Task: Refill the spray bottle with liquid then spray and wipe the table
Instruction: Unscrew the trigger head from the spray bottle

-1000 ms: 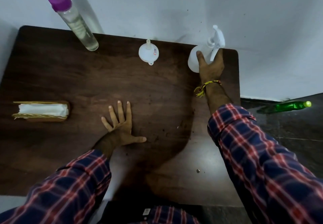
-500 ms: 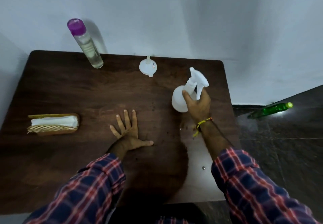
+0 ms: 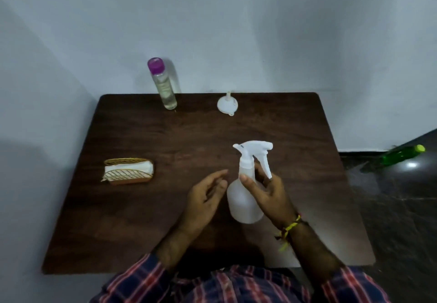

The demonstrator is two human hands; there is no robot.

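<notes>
My right hand [image 3: 267, 192] grips the white spray bottle [image 3: 243, 203] round its neck, holding it near the middle of the dark wooden table [image 3: 146, 220]. Its trigger head points left. My left hand [image 3: 207, 195] hovers just left of the bottle, fingers relaxed, holding nothing. A clear bottle with a purple cap [image 3: 163, 84], holding clear liquid, stands at the table's back edge. A small white funnel [image 3: 227, 104] sits upside down to its right. A gold wire holder with white tissues [image 3: 128, 171] lies at the left.
A grey wall runs right behind the table's back edge and along its left side. A green bottle [image 3: 402, 155] lies on the dark floor to the right of the table.
My right hand has carried the spray bottle from the back right corner toward me, to mid-table. My left hand has lifted off the tabletop and moved beside the bottle.
</notes>
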